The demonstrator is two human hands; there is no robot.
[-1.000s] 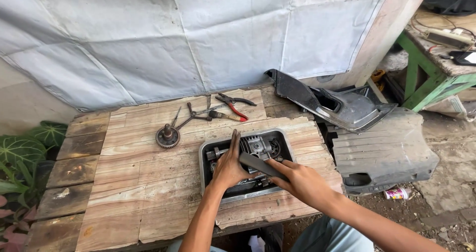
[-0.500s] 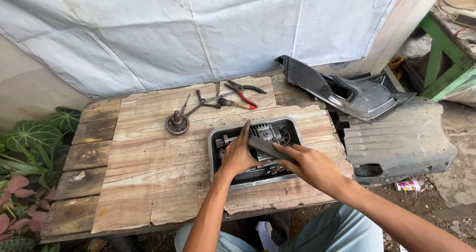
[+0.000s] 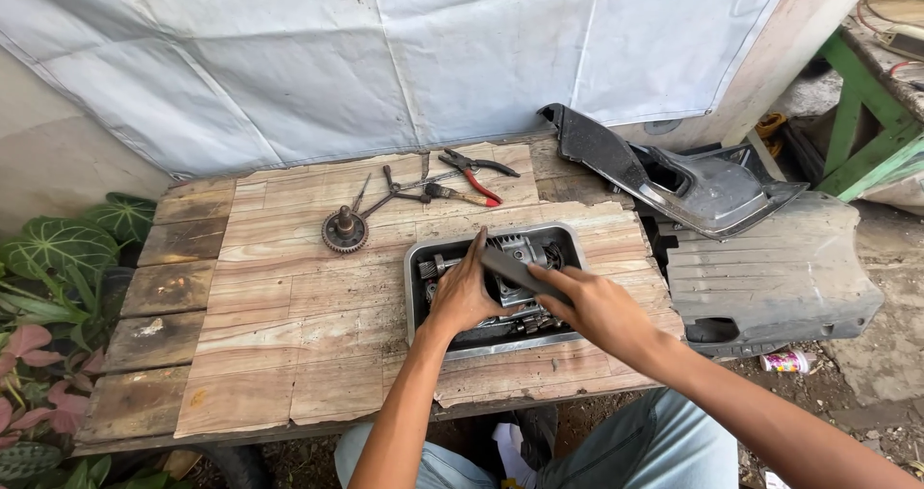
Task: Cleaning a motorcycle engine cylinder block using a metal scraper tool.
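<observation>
A metal tray (image 3: 416, 275) sits on the wooden table (image 3: 289, 325) and holds oily engine parts (image 3: 525, 253). My left hand (image 3: 462, 292) rests flat on the parts at the tray's left side, fingers pointing away from me. My right hand (image 3: 592, 306) grips a dark flat tool (image 3: 510, 266) that slants up-left over the tray, its tip near my left fingertips. What lies under my hands is hidden.
A rusty gear (image 3: 345, 230), red-handled pliers (image 3: 476, 173) and several hand tools (image 3: 404, 193) lie at the table's back. Black plastic vehicle panels (image 3: 770, 258) stand to the right, a grey tarp (image 3: 385, 56) behind, leafy plants (image 3: 48, 277) at left, a green frame (image 3: 857, 123) far right.
The view has drifted so the table sits a little more to the right. Both hands stay on the tray, with the dark tool in my right hand still laid across the parts.
</observation>
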